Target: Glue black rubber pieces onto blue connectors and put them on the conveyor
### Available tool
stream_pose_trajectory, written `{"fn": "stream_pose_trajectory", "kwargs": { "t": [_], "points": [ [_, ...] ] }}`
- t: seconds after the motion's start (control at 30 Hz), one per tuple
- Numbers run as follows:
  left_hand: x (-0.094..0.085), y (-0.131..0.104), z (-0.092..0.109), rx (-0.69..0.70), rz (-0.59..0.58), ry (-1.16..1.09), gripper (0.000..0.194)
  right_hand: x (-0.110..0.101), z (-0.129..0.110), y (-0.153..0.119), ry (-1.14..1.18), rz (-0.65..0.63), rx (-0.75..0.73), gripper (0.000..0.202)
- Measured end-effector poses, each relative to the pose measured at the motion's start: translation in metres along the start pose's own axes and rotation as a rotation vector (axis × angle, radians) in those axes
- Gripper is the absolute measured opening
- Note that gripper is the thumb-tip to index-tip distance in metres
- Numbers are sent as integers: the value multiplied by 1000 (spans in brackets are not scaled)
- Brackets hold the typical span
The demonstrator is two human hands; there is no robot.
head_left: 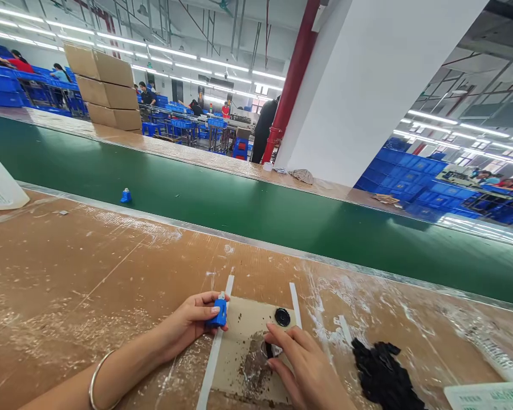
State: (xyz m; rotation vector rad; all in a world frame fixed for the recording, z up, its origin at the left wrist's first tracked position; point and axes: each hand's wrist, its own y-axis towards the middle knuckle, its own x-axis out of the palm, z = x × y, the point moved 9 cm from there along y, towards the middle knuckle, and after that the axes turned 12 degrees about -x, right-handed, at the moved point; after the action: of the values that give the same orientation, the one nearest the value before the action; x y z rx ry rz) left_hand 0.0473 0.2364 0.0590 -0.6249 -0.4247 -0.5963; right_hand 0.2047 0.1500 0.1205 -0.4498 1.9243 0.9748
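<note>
On the worn pad [243, 324], left hand [188, 322] grips a blue cartridge [218, 313]; right hand [299, 364] pinches a black ring [268, 349]

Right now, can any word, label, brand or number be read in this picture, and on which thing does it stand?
None can be read.
White plastic bottle: printed lines, too blurred.
White sheet at the bottom right: faint print, too small.
Blue part in the left hand: no marking visible.
Cardboard boxes: no print visible.
</note>
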Motion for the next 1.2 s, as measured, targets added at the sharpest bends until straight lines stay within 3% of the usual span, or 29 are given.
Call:
{"fn": "stream_pose_trajectory", "kwargs": {
  "t": [0.17, 0.27, 0.47, 0.63, 0.87, 1.0, 1.2],
  "points": [
    [3, -1, 0, -6, -3, 20, 31, -4, -4, 3, -44, 24, -41, 43],
    [10, -6, -2, -5, 6, 15, 33, -7, 2, -1, 44, 80, 21, 43],
    [37, -19, -9, 43, -50, -126, 39, -7, 26, -17, 644, 496, 476, 43],
    [45, -23, -19, 13, -70, -156, 48, 5, 19, -7, 920, 680, 591, 51],
    [46, -27, -21, 1, -82, -209, 51, 14, 6, 11, 986, 642, 556, 50],
    [50, -30, -20, 11, -114, -218, 50, 15, 1, 17, 919, 586, 497, 47],
    [49, -32, -20, -18, -74, -215, 51, 9, -4, 21, 748, 521, 398, 42]
  ]
}}
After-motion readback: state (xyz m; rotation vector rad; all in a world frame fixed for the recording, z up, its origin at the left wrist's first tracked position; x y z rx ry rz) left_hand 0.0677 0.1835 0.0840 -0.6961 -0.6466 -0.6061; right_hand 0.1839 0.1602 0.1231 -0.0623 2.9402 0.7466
